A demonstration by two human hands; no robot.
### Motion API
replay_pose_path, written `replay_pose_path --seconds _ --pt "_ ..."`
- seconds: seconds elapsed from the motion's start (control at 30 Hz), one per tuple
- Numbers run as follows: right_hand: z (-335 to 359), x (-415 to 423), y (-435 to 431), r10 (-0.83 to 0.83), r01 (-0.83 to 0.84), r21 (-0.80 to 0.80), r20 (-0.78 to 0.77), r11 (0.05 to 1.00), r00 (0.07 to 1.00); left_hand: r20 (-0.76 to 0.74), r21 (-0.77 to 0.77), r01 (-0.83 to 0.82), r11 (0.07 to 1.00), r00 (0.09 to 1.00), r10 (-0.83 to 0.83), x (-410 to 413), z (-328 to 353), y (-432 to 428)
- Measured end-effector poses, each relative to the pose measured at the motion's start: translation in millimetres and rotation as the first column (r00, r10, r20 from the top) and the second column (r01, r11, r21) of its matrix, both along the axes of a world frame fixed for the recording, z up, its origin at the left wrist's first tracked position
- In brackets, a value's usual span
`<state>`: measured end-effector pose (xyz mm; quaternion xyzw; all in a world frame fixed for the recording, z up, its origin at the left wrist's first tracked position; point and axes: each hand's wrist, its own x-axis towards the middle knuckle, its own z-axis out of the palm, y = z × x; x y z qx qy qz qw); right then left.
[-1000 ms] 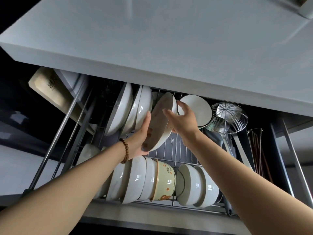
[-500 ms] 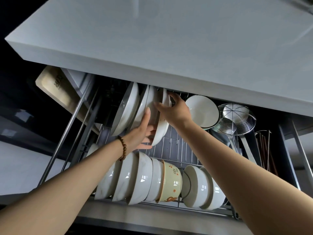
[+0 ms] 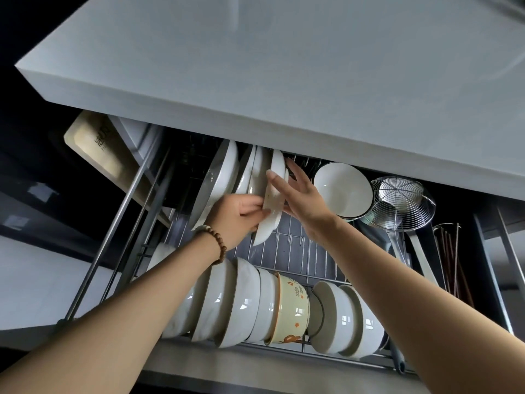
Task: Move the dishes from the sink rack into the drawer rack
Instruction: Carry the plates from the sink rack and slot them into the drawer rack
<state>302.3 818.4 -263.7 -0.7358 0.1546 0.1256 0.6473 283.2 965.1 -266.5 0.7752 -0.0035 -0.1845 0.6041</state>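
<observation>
**Kitchen storage: 1 more to slot in**

Pale grey countertop (image 3: 284, 66) overhangs the pulled-out drawer rack (image 3: 301, 251), where both hands meet on 1 white plate (image 3: 268, 227). The plate stands on edge, nearly upright, with its lower rim down among the wire prongs, apparently in or almost in a slot. The left hand (image 3: 235, 217) pinches its lower half with curled fingertips. The right hand (image 3: 305, 197) lies wide with straight fingers, thumb across the near face and fingers past the top rim, steadying rather than clamping.

Just left of the grip stand other plates (image 3: 224, 177), touching or nearly touching the held one. Right of the grip sit a bowl (image 3: 343, 189) and a wire strainer (image 3: 403, 203). Below the wrists runs a row of bowls (image 3: 247, 302).

To do this well, I judge the lower rim should settle between 2 prongs before either hand lets go. The plate should lean gently onto its neighbours, not drop against them. Both wrists need to lift clear of the bowls below.
</observation>
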Motion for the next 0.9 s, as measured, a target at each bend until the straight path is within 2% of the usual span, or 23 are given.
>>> replay_pose_path --seconds 0.07,0.13,0.27,0.4,0.6,0.77,0.9 --pt "-7 -3 0 0.02 -0.019 0.058 -0.017 0.998 1.0 -0.022 -0.116 -0.083 0.99 0.996 0.081 3 4 -3" --pt "-12 -4 2 0.017 -0.016 0.091 -0.01 0.996 1.0 -0.005 -0.138 -0.108 0.984 0.994 0.109 4 6 -6" --pt "-16 -3 1 0.004 -0.006 0.133 0.015 0.991 1.0 0.025 -0.087 -0.162 0.983 0.986 0.165 4 1 -9" --pt "-20 -3 0 0.005 -0.006 0.152 0.001 0.988 1.0 0.085 0.032 -0.092 0.995 0.992 0.089 5 4 -2" --pt "-21 -3 -6 0.039 -0.034 0.197 -0.023 0.98 0.999 0.01 0.097 -0.037 0.995 0.999 0.036 6 5 10" --pt "-22 -8 -8 0.078 -0.073 0.171 -0.026 0.983 0.997 0.017 0.101 -0.061 0.993 0.998 0.06 6 6 11" --pt "-8 -20 -18 0.06 -0.058 0.072 -0.027 0.996 0.998 -0.013 0.11 -0.069 0.992 0.997 0.071 3 12 14"
